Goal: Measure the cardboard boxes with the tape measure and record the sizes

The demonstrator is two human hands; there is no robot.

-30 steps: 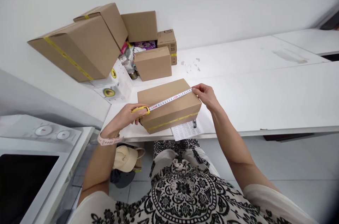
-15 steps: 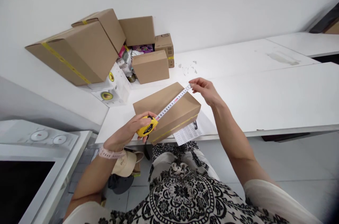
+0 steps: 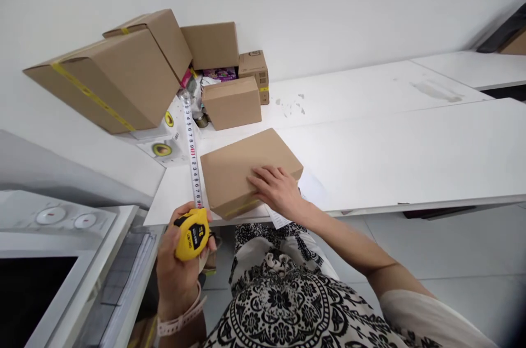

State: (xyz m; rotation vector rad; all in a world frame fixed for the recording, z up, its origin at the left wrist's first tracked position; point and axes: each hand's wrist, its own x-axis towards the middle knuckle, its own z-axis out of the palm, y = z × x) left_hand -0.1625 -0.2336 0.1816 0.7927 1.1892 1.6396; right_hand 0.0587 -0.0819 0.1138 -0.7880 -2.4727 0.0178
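Note:
My left hand (image 3: 183,260) is closed around a yellow and black tape measure (image 3: 192,234), just off the table's front edge. Its white blade (image 3: 191,150) sticks out away from me, past the left side of a closed cardboard box (image 3: 246,164). The blade's far end is near the white boxes and clutter at the back left. On top of that cardboard box lies my right hand (image 3: 276,190), palm down with the fingers stretched out and holding nothing. Partly under the box, a printed sheet (image 3: 279,220) hangs over the table's edge.
Large taped cartons (image 3: 119,74) are stacked on white boxes with avocado pictures (image 3: 162,149) at the left. A smaller cardboard box (image 3: 232,104) stands behind the near one. The white table (image 3: 390,156) stretches right. A white appliance with knobs (image 3: 51,215) is at lower left.
My right hand has let go of the tape's end and now rests on the box. My left hand has turned and moved left and nearer, swinging the extended blade off the box.

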